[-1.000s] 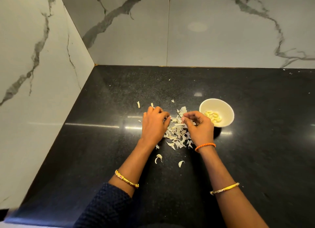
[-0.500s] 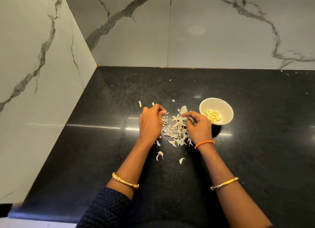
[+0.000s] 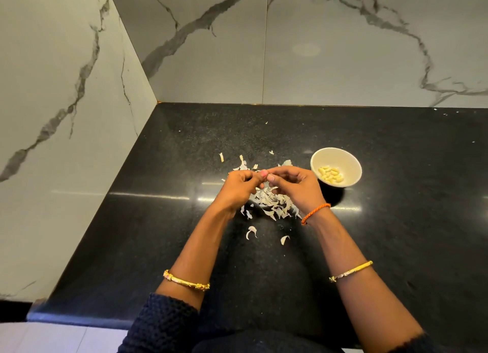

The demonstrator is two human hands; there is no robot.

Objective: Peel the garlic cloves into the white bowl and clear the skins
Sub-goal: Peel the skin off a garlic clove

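Head view: papery skins [image 3: 272, 203] heaped, round glossy white bowl [image 3: 351, 168], speckled counter [image 3: 396, 220].

Both hands' curled fingers [image 3: 260, 173] touching

Place: home kitchen corner
Signs: black granite counter [image 3: 396, 194], marble wall tiles [image 3: 343, 49], white bowl [image 3: 353, 162] with garlic cloves [image 3: 330, 173]

Single head-worn wide-angle view, looking forward and steeply down from above the person's forearms onto a black countertop [image 3: 396, 220] set in a corner of marble-patterned walls [image 3: 343, 49]. The hands sit near frame centre at close working range; the counter's near edge crosses the bottom left. Wall lines bow outward from lens distortion.
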